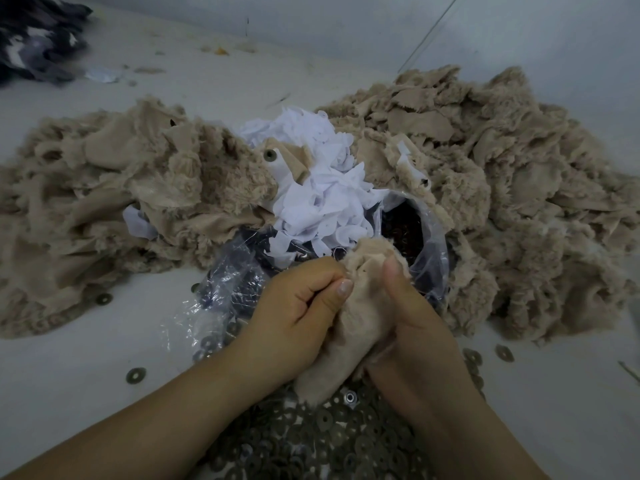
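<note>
Plush piece point(349, 327), gripped by curled fingers of left hand point(294, 306) and right hand point(419, 330), over washers point(329, 438) at near edge of counter point(86, 362); piles point(502, 188) crowd behind.

We note that the beige plush piece point(349, 327) covers the fingers of the right hand point(412, 327) below the thumb and the fingertips of the left hand point(298, 317), so we cannot tell what sits inside the folded fabric. The heap of metal washers point(329, 441) runs off the bottom edge and lies partly under both forearms, and the plastic bag point(405, 230) holds small dark parts too dim to identify. At top left a dark patterned cloth point(34, 39) is blurred and cut by the frame, while the left plush pile point(86, 202) and the right plush pile point(519, 168) run past the side edges.
</note>
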`<action>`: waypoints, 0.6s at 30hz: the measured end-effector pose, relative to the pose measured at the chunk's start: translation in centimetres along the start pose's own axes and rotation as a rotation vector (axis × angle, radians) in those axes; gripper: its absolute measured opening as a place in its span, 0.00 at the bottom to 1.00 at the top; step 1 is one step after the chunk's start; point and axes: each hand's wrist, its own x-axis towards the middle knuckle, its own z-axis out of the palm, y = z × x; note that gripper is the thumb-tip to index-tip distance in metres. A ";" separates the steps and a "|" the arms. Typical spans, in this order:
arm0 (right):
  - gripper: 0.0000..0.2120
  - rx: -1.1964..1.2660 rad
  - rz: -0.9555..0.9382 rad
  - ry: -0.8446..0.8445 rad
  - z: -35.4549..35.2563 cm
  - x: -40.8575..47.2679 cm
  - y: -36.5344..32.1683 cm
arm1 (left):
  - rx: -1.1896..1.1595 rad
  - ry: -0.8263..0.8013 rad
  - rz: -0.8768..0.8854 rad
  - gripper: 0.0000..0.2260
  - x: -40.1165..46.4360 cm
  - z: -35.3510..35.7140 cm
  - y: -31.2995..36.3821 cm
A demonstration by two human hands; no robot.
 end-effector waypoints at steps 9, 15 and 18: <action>0.21 0.113 0.049 -0.026 0.0 0.1 0.3 | 0.005 0.065 -0.083 0.13 0.3 0.1 -0.4; 0.19 0.062 0.022 -0.063 -0.4 0.3 0.6 | -0.014 0.081 -0.165 0.14 0.1 0.1 -0.7; 0.16 0.028 -0.012 -0.112 -0.6 0.4 0.7 | -0.129 0.087 -0.151 0.16 0.2 -0.1 0.1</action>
